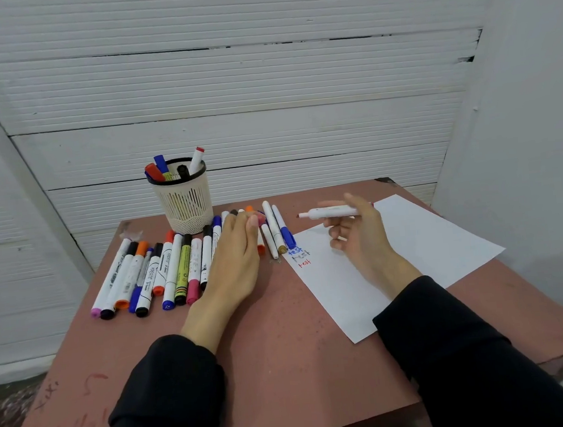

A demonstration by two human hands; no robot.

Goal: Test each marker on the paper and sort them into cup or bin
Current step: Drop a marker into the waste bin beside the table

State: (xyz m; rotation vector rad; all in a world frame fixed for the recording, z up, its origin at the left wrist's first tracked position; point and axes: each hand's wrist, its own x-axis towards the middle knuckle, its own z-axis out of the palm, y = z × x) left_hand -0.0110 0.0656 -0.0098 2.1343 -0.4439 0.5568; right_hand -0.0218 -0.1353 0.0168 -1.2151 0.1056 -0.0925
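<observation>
Head view: right hand (358, 237) pinches an uncapped red marker (328, 213) above the paper (414, 252). Left hand (239, 251) lies flat on the marker row (161, 269). Cap it before dropping it in the cup (183, 195).

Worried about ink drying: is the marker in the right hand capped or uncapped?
Uncapped: the marker held by the right hand shows a bare red tip pointing left.

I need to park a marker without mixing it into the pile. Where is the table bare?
Bare tabletop lies near the front edge, between the two sleeves, below the marker row and left of the paper. The paper's right half is also blank. It is crowded around the pen cup and under the left hand.
</observation>
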